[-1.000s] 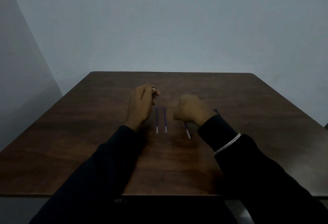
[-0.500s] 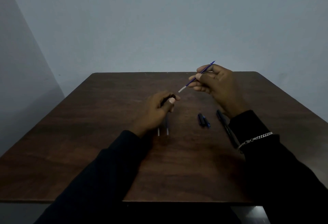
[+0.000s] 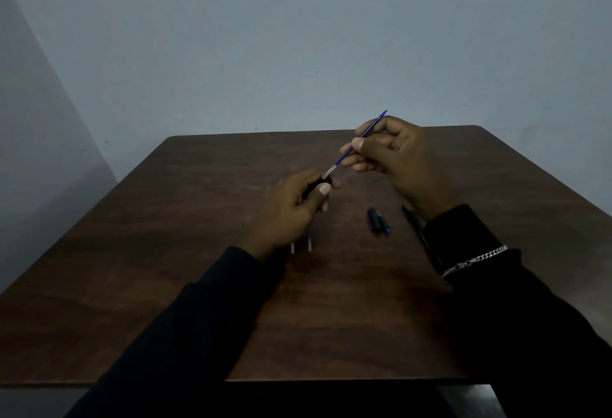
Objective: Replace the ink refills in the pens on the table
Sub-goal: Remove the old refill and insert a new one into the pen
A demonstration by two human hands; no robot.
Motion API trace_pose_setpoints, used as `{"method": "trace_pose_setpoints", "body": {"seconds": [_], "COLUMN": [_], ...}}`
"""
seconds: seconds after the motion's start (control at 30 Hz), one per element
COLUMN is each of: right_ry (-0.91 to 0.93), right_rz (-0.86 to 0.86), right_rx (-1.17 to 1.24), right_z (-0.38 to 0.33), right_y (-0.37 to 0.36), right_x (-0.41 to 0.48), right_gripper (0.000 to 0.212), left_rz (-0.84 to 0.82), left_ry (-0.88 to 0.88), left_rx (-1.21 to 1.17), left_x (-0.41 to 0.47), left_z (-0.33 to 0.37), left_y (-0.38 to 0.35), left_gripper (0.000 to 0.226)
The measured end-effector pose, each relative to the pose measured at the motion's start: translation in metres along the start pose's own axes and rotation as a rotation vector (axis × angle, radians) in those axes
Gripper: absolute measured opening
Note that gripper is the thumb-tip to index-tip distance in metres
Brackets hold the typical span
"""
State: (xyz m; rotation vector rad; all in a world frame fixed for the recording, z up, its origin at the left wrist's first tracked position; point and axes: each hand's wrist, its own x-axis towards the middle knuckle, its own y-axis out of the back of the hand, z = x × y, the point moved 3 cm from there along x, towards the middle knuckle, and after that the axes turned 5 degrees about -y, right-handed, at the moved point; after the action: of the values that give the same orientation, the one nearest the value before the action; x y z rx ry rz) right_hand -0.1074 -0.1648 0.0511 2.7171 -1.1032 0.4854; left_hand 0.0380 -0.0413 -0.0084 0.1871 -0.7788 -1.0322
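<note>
My right hand [image 3: 397, 159] pinches a thin blue ink refill [image 3: 359, 141] above the table, its pale end slanting down to the left. That end meets the mouth of a dark pen barrel [image 3: 314, 185], which my left hand [image 3: 291, 212] grips. Under my left hand lie two spare refills [image 3: 301, 247]; only their pale ends show. A short dark pen piece with a blue part [image 3: 378, 221] lies on the wood between my hands. Another dark pen [image 3: 420, 235] lies under my right wrist, partly hidden by the sleeve.
The brown wooden table [image 3: 198, 252] stands against a plain grey wall. Its near edge runs just in front of my forearms, and its back edge touches the wall. A silver bracelet [image 3: 473, 260] sits on my right wrist.
My right hand picked a refill off the table and raised it. My left hand brought the pen barrel toward it. The refill's pale end now touches the barrel's mouth.
</note>
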Motion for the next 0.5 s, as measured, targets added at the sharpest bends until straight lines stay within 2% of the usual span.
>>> {"method": "trace_pose_setpoints", "body": {"seconds": [0.23,0.5], "right_ry": [0.016,-0.003], "right_rz": [0.012,-0.129], "right_rx": [0.023,-0.211], "right_z": [-0.001,0.015], "right_y": [0.007,-0.012], "right_x": [0.001,-0.001], "right_gripper": [0.011,0.018], "left_rz": [0.040,0.014], "left_ry": [-0.043,-0.098], "left_rx": [-0.024,-0.069], "left_x": [0.000,0.002], "left_z": [0.000,0.000], "left_y": [0.001,-0.002], "left_gripper": [0.022,0.020]}}
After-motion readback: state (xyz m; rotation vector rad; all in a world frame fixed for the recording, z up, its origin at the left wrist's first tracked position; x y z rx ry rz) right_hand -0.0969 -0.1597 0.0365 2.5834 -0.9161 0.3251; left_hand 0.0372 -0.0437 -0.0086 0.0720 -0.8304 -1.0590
